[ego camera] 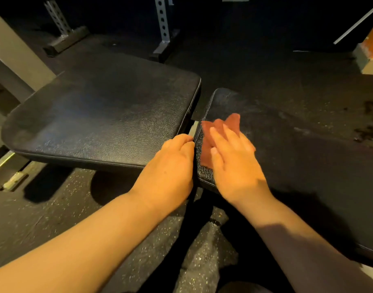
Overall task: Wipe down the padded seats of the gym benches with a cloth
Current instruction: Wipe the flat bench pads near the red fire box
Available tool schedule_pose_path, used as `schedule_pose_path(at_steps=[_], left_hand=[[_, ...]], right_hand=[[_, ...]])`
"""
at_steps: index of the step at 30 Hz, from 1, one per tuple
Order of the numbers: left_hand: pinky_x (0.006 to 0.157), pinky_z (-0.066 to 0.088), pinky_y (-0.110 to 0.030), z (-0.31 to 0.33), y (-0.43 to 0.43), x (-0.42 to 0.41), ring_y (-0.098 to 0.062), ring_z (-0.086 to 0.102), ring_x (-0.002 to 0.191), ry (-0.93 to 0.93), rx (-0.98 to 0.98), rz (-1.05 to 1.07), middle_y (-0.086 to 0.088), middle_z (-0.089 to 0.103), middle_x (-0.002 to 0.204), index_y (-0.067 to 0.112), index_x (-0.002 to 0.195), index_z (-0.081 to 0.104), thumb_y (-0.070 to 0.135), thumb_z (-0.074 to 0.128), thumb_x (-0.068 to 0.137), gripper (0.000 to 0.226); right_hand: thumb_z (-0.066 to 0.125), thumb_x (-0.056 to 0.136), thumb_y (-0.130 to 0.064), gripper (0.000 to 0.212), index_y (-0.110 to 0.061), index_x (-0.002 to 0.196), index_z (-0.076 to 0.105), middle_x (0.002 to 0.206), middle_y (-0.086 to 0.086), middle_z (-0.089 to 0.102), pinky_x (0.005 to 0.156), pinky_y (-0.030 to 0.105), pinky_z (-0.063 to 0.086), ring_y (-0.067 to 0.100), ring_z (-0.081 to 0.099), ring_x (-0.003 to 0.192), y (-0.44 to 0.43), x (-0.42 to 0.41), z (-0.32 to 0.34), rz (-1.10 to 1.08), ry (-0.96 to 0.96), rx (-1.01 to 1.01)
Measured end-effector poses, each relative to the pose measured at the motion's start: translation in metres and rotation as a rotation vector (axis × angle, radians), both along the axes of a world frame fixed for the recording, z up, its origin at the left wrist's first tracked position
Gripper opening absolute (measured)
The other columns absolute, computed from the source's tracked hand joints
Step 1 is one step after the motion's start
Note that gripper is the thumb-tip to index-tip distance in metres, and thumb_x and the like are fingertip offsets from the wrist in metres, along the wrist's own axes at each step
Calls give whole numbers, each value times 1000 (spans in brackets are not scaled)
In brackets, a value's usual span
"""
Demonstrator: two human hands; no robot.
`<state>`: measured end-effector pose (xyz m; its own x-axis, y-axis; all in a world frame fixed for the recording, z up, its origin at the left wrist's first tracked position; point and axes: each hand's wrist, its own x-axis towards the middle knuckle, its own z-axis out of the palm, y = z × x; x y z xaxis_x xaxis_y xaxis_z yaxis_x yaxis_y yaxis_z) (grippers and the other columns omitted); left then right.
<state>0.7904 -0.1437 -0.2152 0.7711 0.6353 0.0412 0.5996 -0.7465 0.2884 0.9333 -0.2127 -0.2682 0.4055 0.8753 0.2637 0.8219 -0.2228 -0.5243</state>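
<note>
Fingers of your right hand [234, 159] are lying straight, pressing the reddish cloth [215, 132] onto the right seat pad [297, 166] near its left edge, while your left hand [173, 166] is curling into the gap beside the left pad [101, 115].

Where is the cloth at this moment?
In the head view, the reddish cloth lies just right of centre on the right bench pad, near its left edge, under the right hand's spread fingers and beside the left hand.
</note>
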Motion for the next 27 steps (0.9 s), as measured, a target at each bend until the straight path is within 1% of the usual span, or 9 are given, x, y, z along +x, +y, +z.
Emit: schedule_pose_path(at_steps=[3,6,10,12,14,16,19,23,27], left_hand=[[94,50,-40,2,0,1,-24,50,120,-12,0,9,0,52,127,13,121,60,26,23,82,56],[97,45,-32,4,1,1,-20,46,123,22,2,33,2,49,130,12,122,60,2,41,87,40],[96,50,-45,4,-1,3,-22,46,123,10,-7,52,1,48,131,10,121,60,-1,49,87,37],[93,51,-48,4,-3,7,-25,48,123,4,-10,25,-1,50,131,8,120,61,5,42,87,38],[90,53,-46,5,-4,8,-25,51,120,-12,-10,-20,-1,52,130,11,122,62,18,31,84,49],[91,53,-47,6,-5,9,-25,52,119,3,-15,0,0,52,130,12,123,61,13,37,86,44],[97,49,-49,3,-6,8,-28,49,122,17,-3,22,-2,48,133,7,123,59,0,51,84,40],[103,45,-48,-1,-10,14,-28,49,125,-137,-17,38,-3,51,134,10,129,58,20,43,88,44],[99,42,-43,-9,-22,20,-25,45,113,-160,-6,55,-4,47,125,22,145,44,44,26,94,59]], right_hand=[[40,102,-34,48,-25,148,48,160,-4,34,121,32,21,25,28,147,-32,-10,-6,180,24,46],[43,99,-37,48,-22,144,54,156,2,42,119,26,22,24,39,142,-54,26,-10,205,-88,28],[30,97,-37,58,-19,151,43,161,5,32,119,30,19,29,30,145,-21,33,-4,-37,35,-41],[29,98,-34,58,-18,153,40,163,2,26,122,32,14,30,22,149,-12,7,-1,6,-1,-23],[36,101,-32,52,-21,151,43,162,-4,29,121,23,12,23,24,148,-25,-6,-4,122,-3,40],[40,103,-29,47,-20,149,47,158,-9,32,119,16,11,13,26,146,-47,2,-6,195,-21,67],[34,107,-29,47,-22,153,39,162,-5,28,120,23,15,13,25,148,-52,30,-1,101,-11,-19],[33,99,-21,51,-10,148,44,159,13,30,118,50,26,36,29,143,-11,8,10,-95,13,-81],[45,101,-20,56,-28,155,33,167,-7,8,123,29,15,17,11,152,-28,-13,9,208,171,29]])
